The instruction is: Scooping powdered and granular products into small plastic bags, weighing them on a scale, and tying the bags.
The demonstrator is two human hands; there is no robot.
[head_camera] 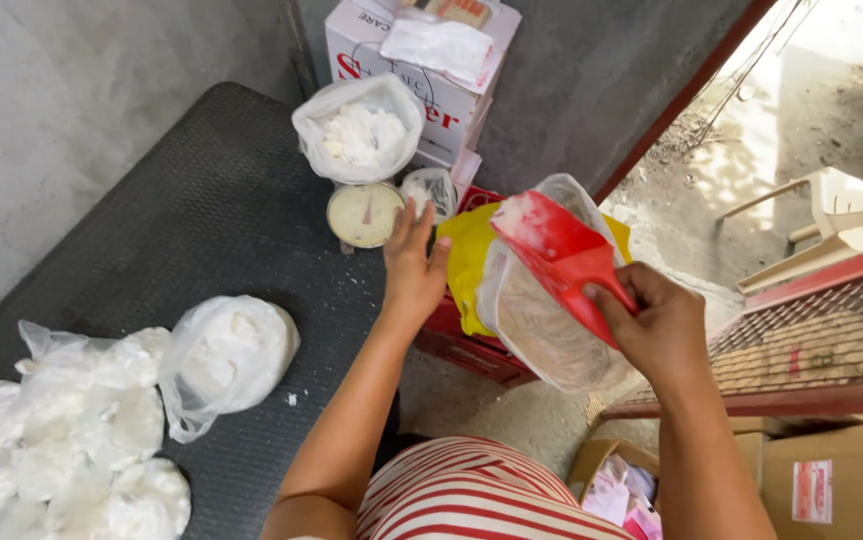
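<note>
- Weighing-out step: the right hand [663,330] has its fingers clenched on the handle of a red scoop [551,250] carrying white grains, above a big clear sack [541,340].
- The left hand [413,265], fingers spread and empty, reaches toward the dial scale [363,214].
- An open bag [359,130] of white lumps sits on the scale; topping it up looks to call for a steady tip.
- Filled bags [81,430] lie on the dark surface [201,200].

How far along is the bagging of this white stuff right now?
Done: several filled bags lie piled on the black mat. In hand: an open bag sits on the scale, left hand beside it, right hand holding the red scoop. Left: the big sack looks part-full.
</note>
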